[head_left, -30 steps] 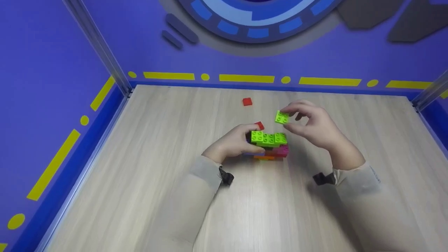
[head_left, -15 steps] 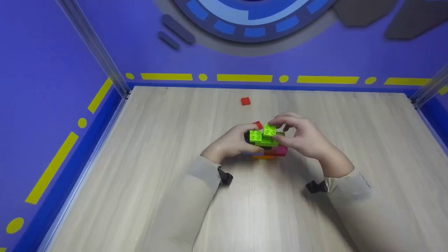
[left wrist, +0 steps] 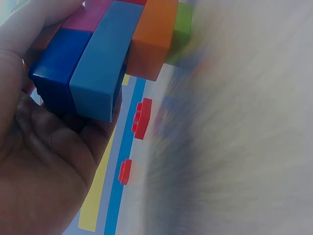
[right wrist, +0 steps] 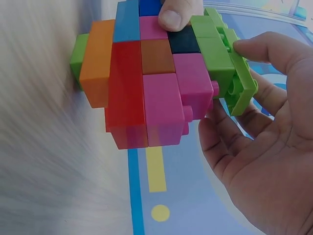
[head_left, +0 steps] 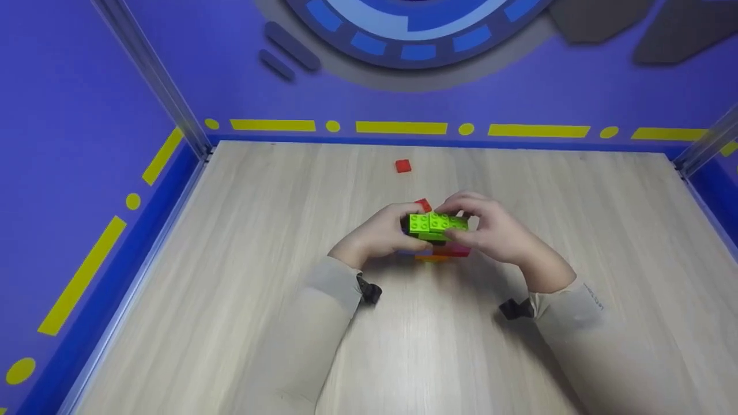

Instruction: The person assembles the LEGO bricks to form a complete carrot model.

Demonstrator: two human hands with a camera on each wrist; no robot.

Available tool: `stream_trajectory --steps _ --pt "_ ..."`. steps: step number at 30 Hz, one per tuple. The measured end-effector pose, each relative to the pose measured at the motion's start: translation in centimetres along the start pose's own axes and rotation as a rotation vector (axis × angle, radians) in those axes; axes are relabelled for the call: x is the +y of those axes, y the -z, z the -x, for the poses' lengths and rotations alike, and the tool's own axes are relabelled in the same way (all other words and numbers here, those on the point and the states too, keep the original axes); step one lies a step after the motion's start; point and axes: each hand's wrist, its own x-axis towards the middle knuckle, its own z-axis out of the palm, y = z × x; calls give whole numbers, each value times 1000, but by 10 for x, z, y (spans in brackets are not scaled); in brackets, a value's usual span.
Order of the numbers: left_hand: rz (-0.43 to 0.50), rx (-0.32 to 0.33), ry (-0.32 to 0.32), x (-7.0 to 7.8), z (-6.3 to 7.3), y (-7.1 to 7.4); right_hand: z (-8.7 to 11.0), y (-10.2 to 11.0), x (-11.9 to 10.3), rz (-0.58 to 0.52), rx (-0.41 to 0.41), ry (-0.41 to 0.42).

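Note:
In the head view, my left hand [head_left: 375,235] grips the left end of a block of many-coloured toy building bricks [left wrist: 100,58], thumb on the near side. Blue, orange, red, pink and black bricks show in its layers, with light green ones along the top. My right hand [head_left: 490,233] pinches a light green brick [head_left: 439,221] between thumb and fingers, on the block's top row beside another green brick [head_left: 418,222]. From the right wrist, green plates [right wrist: 240,81] stand at the block's studded side near my right fingertips; how firmly they are seated I cannot tell.
A red brick [head_left: 424,204] lies just behind the block, partly hidden by my left fingers. Farther back on the wooden table [head_left: 259,230] is another small red brick [head_left: 403,166]. Blue panels [head_left: 346,98] stand behind and to the left.
My right hand has moved left and down, bringing the green brick from beside the block onto its top row. My left hand keeps its grip on the block almost in place.

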Motion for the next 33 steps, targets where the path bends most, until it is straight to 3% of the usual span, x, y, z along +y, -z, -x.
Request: stream_trajectory --steps 7,14,18,22,33 --pt "-4 -1 -5 -1 1 1 -1 -7 0 -47 10 -11" --pt "-19 13 -7 -1 3 -1 -2 -28 8 -268 73 -92" --pt "-20 11 -13 -2 4 -2 -1 -39 16 -357 129 -61" --pt "-15 5 -11 -2 4 -3 2 -44 19 -374 172 -7" --pt "-23 10 10 2 1 0 0 -46 22 -387 215 13"
